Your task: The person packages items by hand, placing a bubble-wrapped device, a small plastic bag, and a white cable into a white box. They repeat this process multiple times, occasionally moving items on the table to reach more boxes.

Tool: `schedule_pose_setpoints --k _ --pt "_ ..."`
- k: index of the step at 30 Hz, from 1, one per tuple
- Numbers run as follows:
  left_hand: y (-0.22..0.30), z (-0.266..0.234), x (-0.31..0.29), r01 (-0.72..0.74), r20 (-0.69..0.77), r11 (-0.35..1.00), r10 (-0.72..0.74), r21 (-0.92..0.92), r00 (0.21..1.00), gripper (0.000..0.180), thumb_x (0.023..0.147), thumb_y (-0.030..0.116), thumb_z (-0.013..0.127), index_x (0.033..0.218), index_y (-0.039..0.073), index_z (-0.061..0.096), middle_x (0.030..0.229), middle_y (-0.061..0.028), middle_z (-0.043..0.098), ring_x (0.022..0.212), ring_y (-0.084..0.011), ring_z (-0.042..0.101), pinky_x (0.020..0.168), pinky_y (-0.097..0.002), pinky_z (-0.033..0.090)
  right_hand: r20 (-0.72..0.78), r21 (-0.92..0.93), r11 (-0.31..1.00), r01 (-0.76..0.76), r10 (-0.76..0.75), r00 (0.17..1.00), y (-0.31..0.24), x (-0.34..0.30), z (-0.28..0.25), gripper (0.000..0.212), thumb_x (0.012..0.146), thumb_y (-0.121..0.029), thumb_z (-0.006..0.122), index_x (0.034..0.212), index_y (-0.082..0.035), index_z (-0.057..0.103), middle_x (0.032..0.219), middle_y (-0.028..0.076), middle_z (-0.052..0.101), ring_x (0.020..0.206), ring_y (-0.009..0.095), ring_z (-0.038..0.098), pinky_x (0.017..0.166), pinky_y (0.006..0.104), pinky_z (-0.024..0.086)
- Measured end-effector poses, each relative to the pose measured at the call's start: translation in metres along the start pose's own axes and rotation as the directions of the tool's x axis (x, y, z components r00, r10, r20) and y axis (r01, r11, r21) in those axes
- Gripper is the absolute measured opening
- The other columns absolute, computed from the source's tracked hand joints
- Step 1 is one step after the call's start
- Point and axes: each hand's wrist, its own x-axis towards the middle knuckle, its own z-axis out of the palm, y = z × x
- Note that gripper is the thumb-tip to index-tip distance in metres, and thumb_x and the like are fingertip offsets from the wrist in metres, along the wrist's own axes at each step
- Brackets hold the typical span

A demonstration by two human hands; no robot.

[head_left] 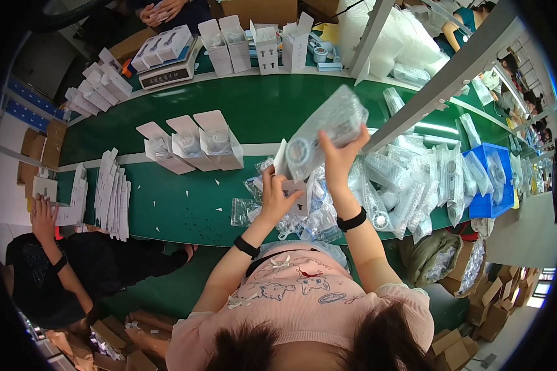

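My right hand (341, 154) grips a bubble-wrapped package (334, 117) with a round, pale ring-shaped part showing at its lower left end. It is tilted over a small white box (298, 203) that my left hand (278, 199) holds. The box's flap stands up beside the package; whether the package's end is inside the box is hidden. Below my hands lies a heap of clear plastic bags (319, 222) with parts in them. Several bubble-wrapped packages (408, 185) are piled on the green table right of my right forearm.
Three open white boxes (195, 145) with filled bags stand at the left. Flat folded cartons (112, 195) lie farther left, near a co-worker's hand (43, 216). A blue bin (494, 185) stands at the right. A scale (167, 71) bears boxes at the back. A metal post (414, 102) slants across.
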Motion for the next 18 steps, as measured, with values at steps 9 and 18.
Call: schedule_pose_setpoints --k 9,18 --pt "-0.005 0.009 0.001 0.336 0.295 0.749 -0.194 -0.572 0.935 0.043 0.065 0.001 0.066 0.097 0.002 0.039 0.123 -0.0230 0.031 0.110 -0.0417 0.036 0.090 -0.0427 0.036 0.319 -0.339 0.753 0.565 -0.473 0.821 -0.003 -0.007 -0.016 0.072 0.066 -0.014 0.071 0.121 -0.002 0.026 0.112 0.019 0.039 0.101 0.030 0.043 0.088 0.0336 0.034" --pt "-0.005 0.012 -0.012 -0.168 0.098 0.975 0.184 -0.147 0.978 0.053 0.061 0.005 0.071 0.098 0.003 0.033 0.120 -0.0258 0.032 0.112 -0.0387 0.037 0.091 -0.0437 0.034 0.394 -0.386 0.884 0.265 -0.102 0.913 -0.011 -0.016 -0.033 0.059 0.063 -0.011 0.073 0.111 0.000 0.040 0.101 0.015 0.046 0.101 0.032 0.044 0.085 0.0377 0.036"
